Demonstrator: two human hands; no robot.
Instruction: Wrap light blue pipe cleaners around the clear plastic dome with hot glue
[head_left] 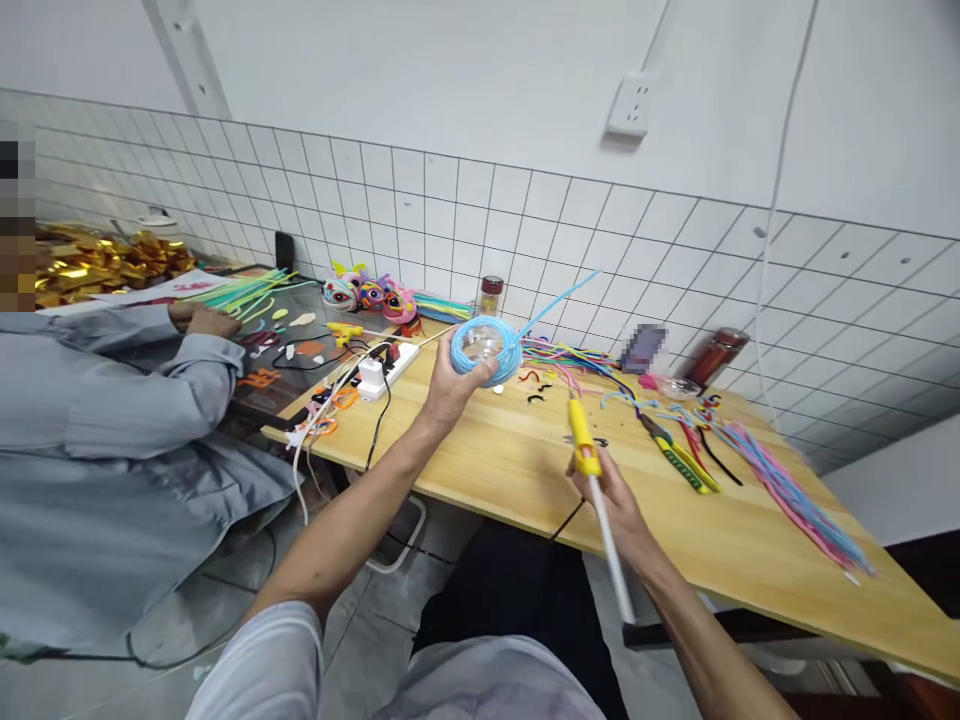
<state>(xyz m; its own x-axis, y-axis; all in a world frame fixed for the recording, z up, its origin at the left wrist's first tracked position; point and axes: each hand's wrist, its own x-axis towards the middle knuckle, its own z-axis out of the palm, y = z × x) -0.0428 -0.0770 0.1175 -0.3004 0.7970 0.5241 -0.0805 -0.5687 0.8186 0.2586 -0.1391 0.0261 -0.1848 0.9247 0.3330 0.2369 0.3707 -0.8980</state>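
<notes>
Two hands working above wooden table (pixel 480 470), left hand (pixel 450 375) fingers gripping blue-wrapped clear ball (pixel 486 350) from below, right hand (pixel 611 500) closing around yellow glue gun (pixel 581 435).

2 hands of the wearer in view: left (pixel 448 385) and right (pixel 611 500). 1 blue-wrapped ball (pixel 486 349). 2 yellow glue guns: 1 in hand (pixel 581 440), 1 farther back (pixel 343 331). 1 white power strip (pixel 382 368). 1 small jar (pixel 491 294). 1 red flask (pixel 712 357). 3 painted masks (pixel 369 293). 1 wall socket (pixel 631 104). 1 co-worker's hand (pixel 202 320). Pipe cleaners (pixel 787 490) too many to count.
</notes>
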